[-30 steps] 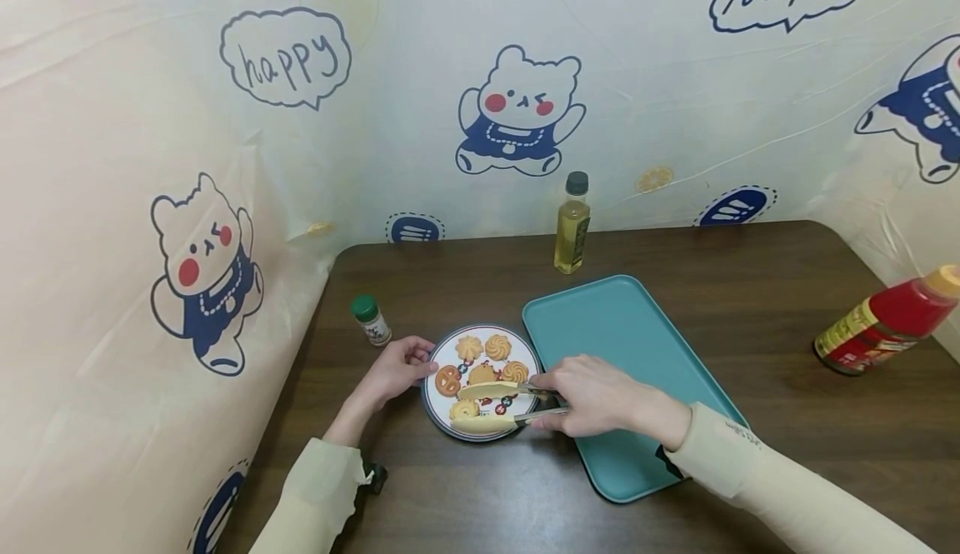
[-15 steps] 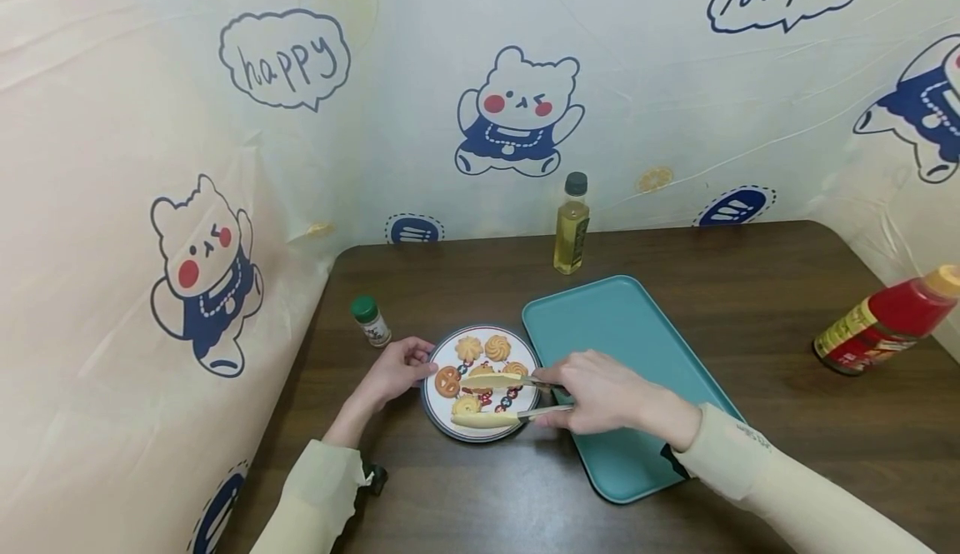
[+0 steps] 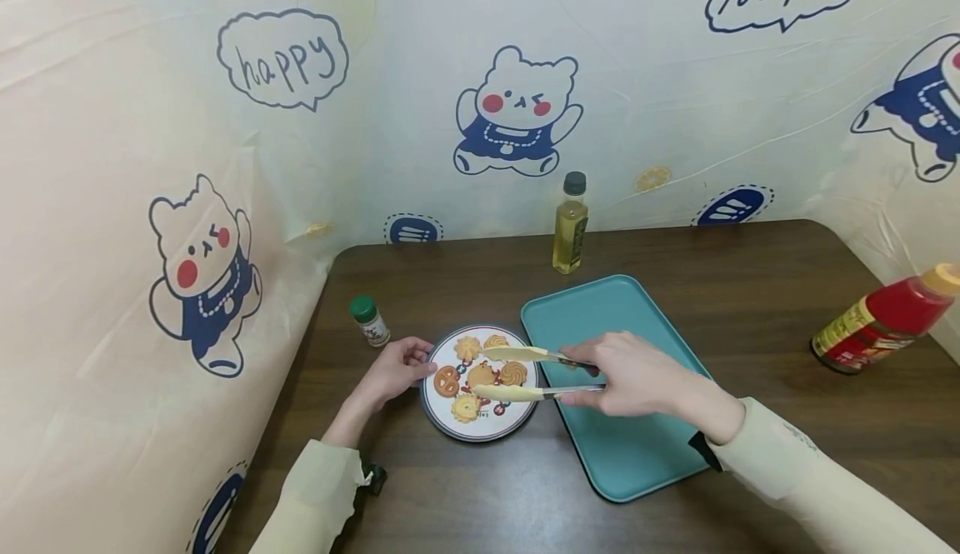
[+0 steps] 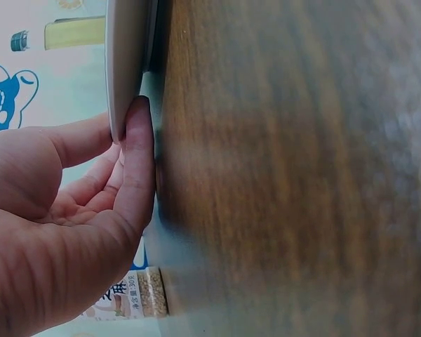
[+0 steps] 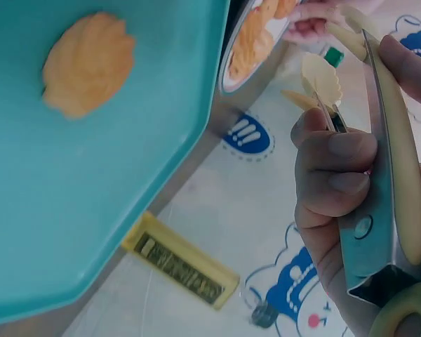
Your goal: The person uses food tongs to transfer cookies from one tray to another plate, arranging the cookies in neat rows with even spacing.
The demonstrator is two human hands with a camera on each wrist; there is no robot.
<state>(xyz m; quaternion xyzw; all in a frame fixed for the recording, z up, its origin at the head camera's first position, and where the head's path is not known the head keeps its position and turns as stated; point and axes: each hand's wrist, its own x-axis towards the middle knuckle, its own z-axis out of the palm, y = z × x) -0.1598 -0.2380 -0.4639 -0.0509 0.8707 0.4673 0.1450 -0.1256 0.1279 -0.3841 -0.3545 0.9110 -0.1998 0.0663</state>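
Observation:
My left hand (image 3: 395,369) pinches the left rim of a round white plate (image 3: 480,432); in the left wrist view, thumb and finger (image 4: 139,161) lie on either side of the plate's edge (image 4: 123,70). Several cookies lie on this plate, among them a pretzel-shaped one (image 3: 446,381) and a round pale one (image 3: 466,407). A pair of tongs (image 3: 573,389) with pale yellow tips is gripped in my right hand (image 3: 637,377). The tips are spread apart over the plate's right half, with nothing seen between them. In the right wrist view, a cookie (image 5: 89,64) lies on the teal tray (image 5: 126,175).
The teal tray (image 3: 630,462) lies right of the plate, beneath my right hand. A green-capped shaker (image 3: 371,321) stands near my left hand. An oil bottle (image 3: 571,233) stands behind the tray. A red sauce bottle (image 3: 881,325) stands at the right of the brown table (image 3: 427,504).
My right hand has moved right and slightly away with the tongs, so their tips have shifted from the plate's middle toward its right side. The left hand stays at the plate's rim.

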